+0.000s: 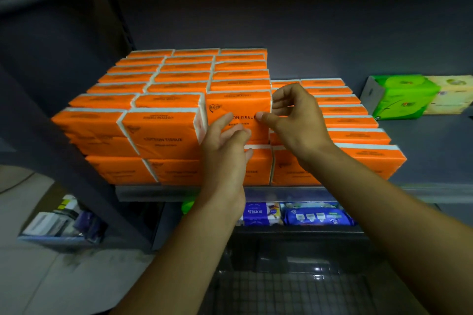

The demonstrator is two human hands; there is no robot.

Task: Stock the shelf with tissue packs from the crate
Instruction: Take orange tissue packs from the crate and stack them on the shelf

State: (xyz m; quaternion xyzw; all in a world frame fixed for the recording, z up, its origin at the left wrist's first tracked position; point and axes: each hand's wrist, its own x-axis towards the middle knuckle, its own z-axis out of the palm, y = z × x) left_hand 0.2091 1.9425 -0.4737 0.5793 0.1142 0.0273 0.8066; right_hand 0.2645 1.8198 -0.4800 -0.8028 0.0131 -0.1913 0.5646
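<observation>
Tissue pack (238, 107) stands front-most in the shelf's (179, 193) upper layer, long axis left-right, just ahead of both hands: left hand (225, 151) presses straight fingers (222, 123) on its face, right hand (294, 120) pinches its right end.

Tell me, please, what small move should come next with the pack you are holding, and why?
Probably nudge the front pack until it lines up with the neighbouring pack: its top edge looks higher, the left hand lies flat on its face and the right hand pinches its right edge.
</observation>
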